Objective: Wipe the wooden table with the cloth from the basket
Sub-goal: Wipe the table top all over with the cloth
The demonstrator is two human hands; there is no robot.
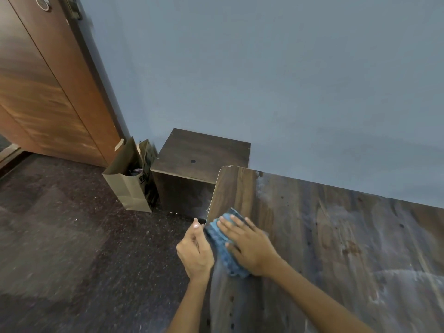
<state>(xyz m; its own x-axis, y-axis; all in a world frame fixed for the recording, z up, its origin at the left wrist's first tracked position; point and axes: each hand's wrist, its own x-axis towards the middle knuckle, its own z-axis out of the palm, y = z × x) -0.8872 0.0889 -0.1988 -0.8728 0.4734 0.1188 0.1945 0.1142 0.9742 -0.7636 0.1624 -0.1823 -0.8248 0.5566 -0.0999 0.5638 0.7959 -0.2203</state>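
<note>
While a wooden door (48, 92) fills the far left and a brown paper bag (129, 181) stands on the dark speckled floor (72, 236) just beside a low dark wooden cabinet (197, 157), a person works at the left edge of the wooden bench (336, 248). Off that edge, the left hand (195, 251) is loosely curled, thumb up, its fingers touching the side of a blue cloth (222, 246); whether it actually grips the fabric cannot be told. Flat on top of the cloth lies the right hand (249, 246), fingers spread and pressing it onto the bench surface near the left edge, short of the rounded far-left corner. Pale streaks and dark spots mark the bench to the right, against a blue wall (288, 80).
</note>
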